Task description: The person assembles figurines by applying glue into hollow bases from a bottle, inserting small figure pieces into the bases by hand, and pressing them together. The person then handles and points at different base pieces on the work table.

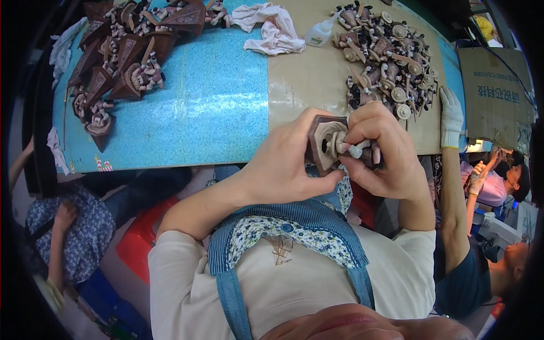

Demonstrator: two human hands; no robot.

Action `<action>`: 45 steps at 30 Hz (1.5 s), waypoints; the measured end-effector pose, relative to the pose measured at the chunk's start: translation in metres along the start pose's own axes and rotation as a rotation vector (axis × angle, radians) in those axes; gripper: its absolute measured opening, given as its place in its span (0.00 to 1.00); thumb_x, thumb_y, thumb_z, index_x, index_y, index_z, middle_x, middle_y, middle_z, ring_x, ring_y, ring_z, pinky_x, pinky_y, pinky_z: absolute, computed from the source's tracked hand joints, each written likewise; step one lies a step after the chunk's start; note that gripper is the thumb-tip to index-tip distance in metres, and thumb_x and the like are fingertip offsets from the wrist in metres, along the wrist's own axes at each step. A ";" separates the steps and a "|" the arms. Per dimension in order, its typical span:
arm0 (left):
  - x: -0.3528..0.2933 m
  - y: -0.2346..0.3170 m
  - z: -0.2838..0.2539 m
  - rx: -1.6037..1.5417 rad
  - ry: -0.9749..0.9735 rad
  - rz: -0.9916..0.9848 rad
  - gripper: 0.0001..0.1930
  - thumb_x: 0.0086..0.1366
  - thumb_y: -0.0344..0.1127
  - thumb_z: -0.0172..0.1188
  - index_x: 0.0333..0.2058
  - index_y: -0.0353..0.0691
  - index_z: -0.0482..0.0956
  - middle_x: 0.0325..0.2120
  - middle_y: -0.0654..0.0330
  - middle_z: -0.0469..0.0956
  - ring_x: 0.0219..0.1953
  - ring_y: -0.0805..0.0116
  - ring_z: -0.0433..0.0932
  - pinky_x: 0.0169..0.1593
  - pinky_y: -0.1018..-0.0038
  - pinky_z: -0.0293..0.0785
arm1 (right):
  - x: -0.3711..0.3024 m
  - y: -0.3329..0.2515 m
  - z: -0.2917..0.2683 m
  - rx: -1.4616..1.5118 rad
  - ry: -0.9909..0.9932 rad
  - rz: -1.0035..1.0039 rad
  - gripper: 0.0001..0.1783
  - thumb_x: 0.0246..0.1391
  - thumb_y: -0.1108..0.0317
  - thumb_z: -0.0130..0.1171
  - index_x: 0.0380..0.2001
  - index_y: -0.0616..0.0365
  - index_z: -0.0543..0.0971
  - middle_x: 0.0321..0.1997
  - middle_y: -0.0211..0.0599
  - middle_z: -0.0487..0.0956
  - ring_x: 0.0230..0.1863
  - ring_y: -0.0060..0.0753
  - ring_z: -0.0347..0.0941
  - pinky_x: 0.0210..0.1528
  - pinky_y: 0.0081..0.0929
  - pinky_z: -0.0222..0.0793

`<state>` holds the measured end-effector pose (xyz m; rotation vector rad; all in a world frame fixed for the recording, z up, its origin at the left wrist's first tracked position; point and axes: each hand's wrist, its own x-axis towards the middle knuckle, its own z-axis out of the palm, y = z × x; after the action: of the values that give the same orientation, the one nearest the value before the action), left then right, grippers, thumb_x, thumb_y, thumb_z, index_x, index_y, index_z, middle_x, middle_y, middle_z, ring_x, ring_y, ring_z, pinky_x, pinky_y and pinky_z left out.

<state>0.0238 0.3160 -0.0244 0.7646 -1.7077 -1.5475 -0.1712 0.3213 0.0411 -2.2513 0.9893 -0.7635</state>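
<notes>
Left hand point(289, 158) and right hand point(385, 147) meet at a brown base point(313, 144), held up by the near edge of the table point(209, 113).
Around it I see a glossy, speckled blue surface beside a smooth tan sheet point(300, 85), a soft crumpled cloth point(275, 37), dark tapered pieces point(187, 17) at far left and a jumbled heap of small figures point(388, 71) at far right. The left hand is curled around the base, thumb below; the right is nearly closed, fingertips pinching a small pale part point(338, 143) at its face. The base looks hard and many-sided, its dark rim framing a paler stepped ring; I can't tell whether the part is seated.
</notes>
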 end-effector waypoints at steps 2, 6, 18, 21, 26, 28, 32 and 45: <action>0.001 0.002 0.004 0.033 0.002 -0.002 0.32 0.46 0.32 0.71 0.51 0.34 0.66 0.37 0.55 0.78 0.37 0.70 0.80 0.40 0.75 0.76 | 0.002 -0.004 -0.003 -0.064 -0.035 -0.019 0.20 0.33 0.79 0.64 0.34 0.61 0.71 0.35 0.43 0.72 0.36 0.45 0.72 0.37 0.36 0.68; 0.002 0.001 0.004 0.073 -0.010 0.007 0.33 0.45 0.32 0.70 0.50 0.35 0.67 0.36 0.53 0.78 0.36 0.67 0.80 0.40 0.74 0.75 | 0.008 -0.010 -0.009 -0.237 -0.134 -0.075 0.22 0.27 0.77 0.65 0.32 0.60 0.71 0.34 0.42 0.71 0.34 0.46 0.70 0.36 0.36 0.67; -0.003 -0.007 -0.001 -0.069 -0.166 -0.019 0.32 0.45 0.37 0.69 0.48 0.34 0.64 0.32 0.47 0.77 0.36 0.46 0.79 0.39 0.62 0.74 | 0.011 -0.001 0.006 -0.039 -0.185 -0.169 0.18 0.33 0.73 0.65 0.29 0.61 0.68 0.32 0.41 0.68 0.32 0.44 0.69 0.33 0.35 0.65; -0.002 -0.009 -0.004 -0.076 -0.169 -0.024 0.31 0.46 0.36 0.68 0.48 0.34 0.64 0.30 0.48 0.77 0.35 0.48 0.80 0.38 0.63 0.75 | 0.010 -0.001 0.009 0.018 -0.175 -0.130 0.19 0.32 0.76 0.65 0.31 0.61 0.69 0.33 0.41 0.69 0.33 0.46 0.70 0.34 0.36 0.66; 0.002 -0.013 -0.007 -0.352 -0.172 -0.010 0.32 0.48 0.33 0.72 0.49 0.35 0.64 0.37 0.55 0.77 0.40 0.64 0.79 0.44 0.71 0.73 | 0.019 0.002 0.002 0.077 -0.121 -0.049 0.21 0.36 0.79 0.64 0.39 0.63 0.73 0.37 0.44 0.70 0.41 0.49 0.69 0.42 0.36 0.67; 0.003 -0.014 -0.011 -0.485 -0.216 -0.041 0.34 0.49 0.31 0.74 0.51 0.35 0.64 0.44 0.61 0.73 0.47 0.74 0.73 0.52 0.76 0.70 | 0.024 0.011 -0.009 0.012 -0.135 -0.098 0.21 0.39 0.75 0.65 0.41 0.62 0.74 0.38 0.43 0.72 0.41 0.47 0.70 0.43 0.36 0.68; 0.008 -0.021 -0.016 -0.696 -0.402 -0.192 0.33 0.51 0.32 0.71 0.54 0.34 0.66 0.46 0.60 0.73 0.49 0.72 0.73 0.53 0.76 0.69 | 0.026 0.021 -0.013 0.037 -0.170 -0.216 0.12 0.45 0.70 0.60 0.36 0.61 0.80 0.39 0.42 0.77 0.41 0.47 0.73 0.46 0.37 0.68; 0.001 0.044 -0.122 1.101 0.214 0.099 0.33 0.49 0.29 0.68 0.56 0.31 0.67 0.53 0.44 0.70 0.56 0.49 0.71 0.60 0.66 0.65 | 0.031 0.066 0.004 0.031 0.403 0.108 0.31 0.40 0.82 0.57 0.53 0.63 0.70 0.51 0.49 0.73 0.53 0.46 0.71 0.56 0.34 0.67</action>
<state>0.1233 0.2492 0.0247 1.2652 -2.3239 -0.3147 -0.1812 0.2603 0.0024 -2.0384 1.2592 -1.2044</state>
